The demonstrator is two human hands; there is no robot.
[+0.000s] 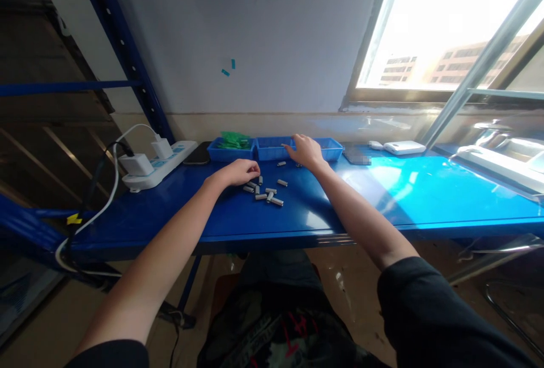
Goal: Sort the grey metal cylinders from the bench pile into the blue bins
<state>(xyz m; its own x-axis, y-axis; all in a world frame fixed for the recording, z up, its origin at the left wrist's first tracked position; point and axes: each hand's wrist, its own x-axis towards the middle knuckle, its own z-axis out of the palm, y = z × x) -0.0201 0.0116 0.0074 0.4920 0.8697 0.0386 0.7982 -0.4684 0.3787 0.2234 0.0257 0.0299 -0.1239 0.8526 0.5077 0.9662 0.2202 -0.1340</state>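
Observation:
Several small grey metal cylinders (267, 193) lie scattered on the blue shelf top (382, 198). My left hand (240, 173) rests beside them with its fingers curled, fingertips touching the nearest pieces; what it holds, if anything, is hidden. My right hand (306, 151) reaches forward to the front rim of the middle blue tray (272, 149), fingers bent down over the edge. A single cylinder (282, 182) lies between the two hands.
Three blue trays stand in a row at the back; the left tray (232, 149) holds green pieces (233, 140). A white power strip (159, 165) with chargers and cables sits at left. A dark phone (198, 156), a white device (403, 147), and a window are behind.

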